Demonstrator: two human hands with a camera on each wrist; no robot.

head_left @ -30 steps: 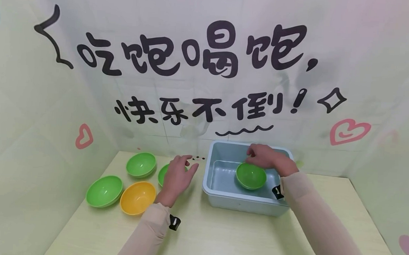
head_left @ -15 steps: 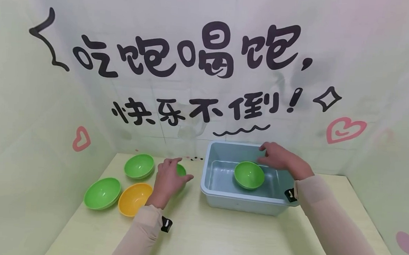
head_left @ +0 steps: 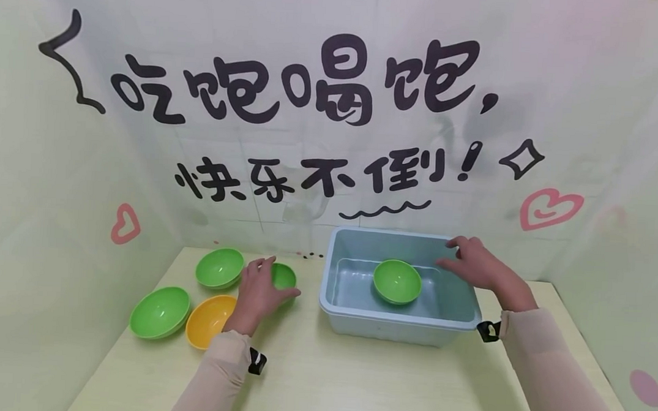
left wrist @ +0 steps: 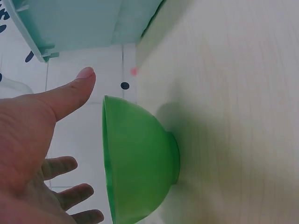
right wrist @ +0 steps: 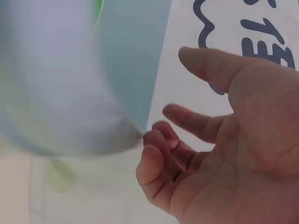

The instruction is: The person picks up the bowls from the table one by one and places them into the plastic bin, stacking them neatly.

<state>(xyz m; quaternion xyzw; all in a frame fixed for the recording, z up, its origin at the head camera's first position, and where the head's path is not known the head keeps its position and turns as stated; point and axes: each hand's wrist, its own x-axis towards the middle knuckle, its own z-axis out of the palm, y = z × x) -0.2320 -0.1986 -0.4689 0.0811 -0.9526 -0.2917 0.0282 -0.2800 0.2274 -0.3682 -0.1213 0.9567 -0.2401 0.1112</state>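
Biggest thing on the pale table [head_left: 354,378] is the grey-blue tub [head_left: 395,326], right of centre, with one green bowl [head_left: 397,281] sitting upright inside it. Over the tub's far right corner hovers the right hand [head_left: 478,264], palm down, fingers loosely spread and gripping nothing; the right wrist view shows them relaxed and a little curled, beside the tub's wall [right wrist: 70,93], empty.

Off to the left, a cluster of bowls: a green one [head_left: 160,311] at the near left, a yellow one [head_left: 207,321] just beside it, another green one [head_left: 219,267] behind them.

And now the one that matters — the small green bowl [head_left: 283,277] nearest the tub, standing upright on its foot. The left hand [head_left: 256,291] is right over it, coming in from the near left side, thumb stretched toward the tub side of the rim. In the left wrist view the bowl [left wrist: 140,163] lies directly ahead of the open palm [left wrist: 28,154], thumb and fingers spread wide to either side, not touching as far as I can see. Left hand is clearly the nearer one; the right is well apart, across the tub.
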